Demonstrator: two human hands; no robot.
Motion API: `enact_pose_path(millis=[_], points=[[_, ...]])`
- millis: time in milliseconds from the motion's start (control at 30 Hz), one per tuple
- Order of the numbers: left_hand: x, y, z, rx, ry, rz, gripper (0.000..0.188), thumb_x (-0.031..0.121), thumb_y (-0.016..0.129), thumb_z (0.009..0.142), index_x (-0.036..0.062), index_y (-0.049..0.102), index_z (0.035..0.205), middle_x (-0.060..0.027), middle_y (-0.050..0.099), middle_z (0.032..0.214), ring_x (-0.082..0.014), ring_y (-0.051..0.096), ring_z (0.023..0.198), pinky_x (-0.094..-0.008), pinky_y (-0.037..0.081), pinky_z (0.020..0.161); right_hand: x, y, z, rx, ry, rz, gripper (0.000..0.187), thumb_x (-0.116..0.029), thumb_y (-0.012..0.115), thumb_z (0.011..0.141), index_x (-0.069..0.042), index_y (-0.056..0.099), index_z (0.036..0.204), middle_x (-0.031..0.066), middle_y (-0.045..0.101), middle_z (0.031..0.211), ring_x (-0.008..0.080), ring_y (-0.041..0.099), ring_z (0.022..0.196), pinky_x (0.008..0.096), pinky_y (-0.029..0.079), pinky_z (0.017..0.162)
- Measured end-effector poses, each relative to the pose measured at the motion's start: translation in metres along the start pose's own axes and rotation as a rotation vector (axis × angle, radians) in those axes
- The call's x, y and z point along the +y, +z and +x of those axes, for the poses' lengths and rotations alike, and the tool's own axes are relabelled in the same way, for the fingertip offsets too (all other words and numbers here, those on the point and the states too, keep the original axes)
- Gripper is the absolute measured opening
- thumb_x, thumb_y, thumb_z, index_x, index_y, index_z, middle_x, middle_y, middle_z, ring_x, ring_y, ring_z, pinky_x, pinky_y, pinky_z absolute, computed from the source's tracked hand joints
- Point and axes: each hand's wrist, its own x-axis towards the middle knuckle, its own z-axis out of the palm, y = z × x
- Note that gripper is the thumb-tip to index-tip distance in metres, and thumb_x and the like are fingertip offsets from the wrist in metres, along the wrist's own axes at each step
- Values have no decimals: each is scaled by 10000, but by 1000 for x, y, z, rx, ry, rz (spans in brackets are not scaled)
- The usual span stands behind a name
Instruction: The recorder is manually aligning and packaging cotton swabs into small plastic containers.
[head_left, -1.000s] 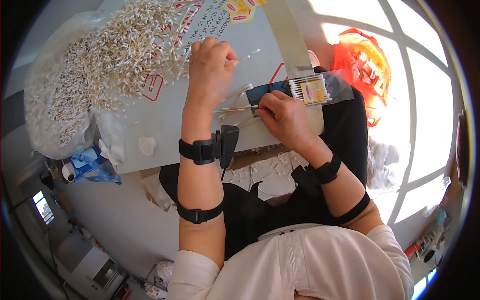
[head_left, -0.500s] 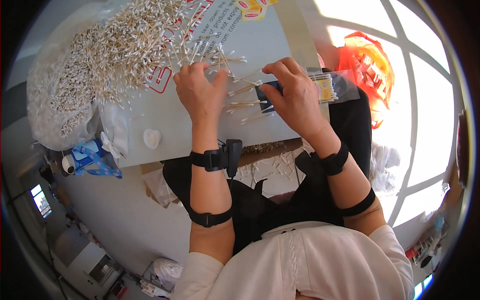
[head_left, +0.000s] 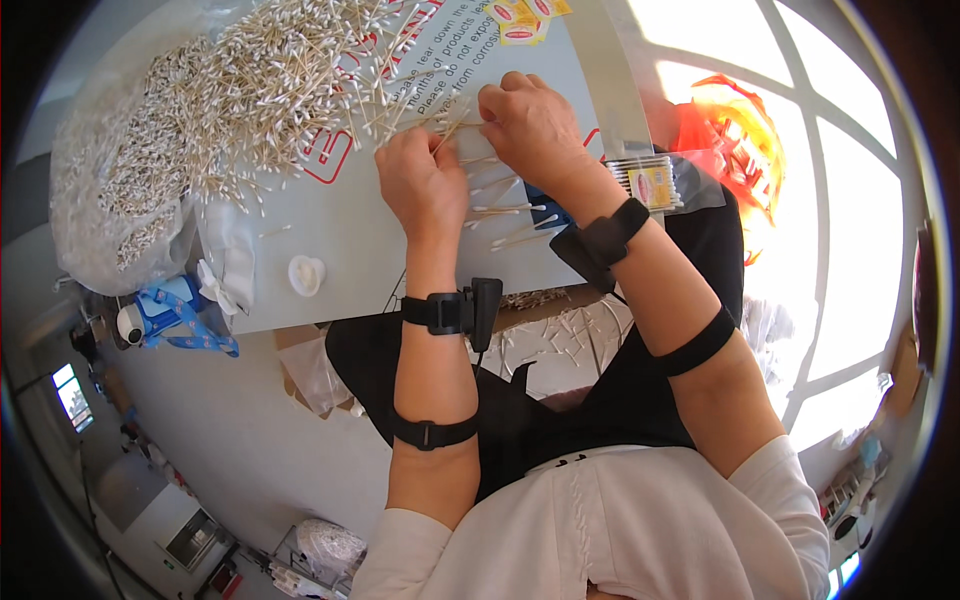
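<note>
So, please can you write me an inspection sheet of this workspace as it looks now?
Surface: pale grey board with red print, resting over the person's lap.
Job's things: big heap of cotton swabs at the upper left; a few loose swabs under the hands.
Clutter: small white cap; clear packet of swabs at the right; blue strap at the board's left edge.
Hands: left hand and right hand are close together, pinching swabs between them.
Cables: nothing seen; black bands on both wrists and forearms.
Surroundings: orange bag at the right; bright window beyond.
</note>
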Motion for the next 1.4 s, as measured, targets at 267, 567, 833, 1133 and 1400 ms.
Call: enact_pose_path(millis=[267,567,833,1133,1400], points=[[-18,-11,-4,-73,121,-80,120,40,728,745,77,657,834,-72,603,892,-306,539,907,-431,470,789,38,-26,-8,-74,-247,30,101,-103,685,786,-63,593,780,87,566,836,299,589,897,404,486,754],[-22,-22,-2,-46,171,-142,219,1,738,712,100,693,902,-52,594,905,-290,548,968,-393,473,845,26,-35,-24,-51,-69,163,163,-103,710,720,-75,660,873,114,606,900,328,604,924,426,501,785],[-22,-27,22,-126,324,13,199,17,753,700,109,712,872,-41,589,907,-280,544,952,-404,455,836,10,-11,-16,42,-155,128,193,-177,756,730,-90,682,885,86,619,910,296,610,934,417,499,805],[-34,-29,25,-102,279,135,102,41,722,753,80,671,832,-74,604,891,-298,548,930,-416,453,822,20,-9,-10,-16,-168,62,76,-132,690,782,-82,633,773,81,602,805,300,614,867,419,502,733],[-18,-17,36,-110,305,107,103,37,712,765,70,667,850,-92,608,848,-312,555,887,-429,456,808,20,-15,-16,-12,-215,117,79,-120,685,798,-68,628,814,82,596,815,312,603,878,413,496,746]])
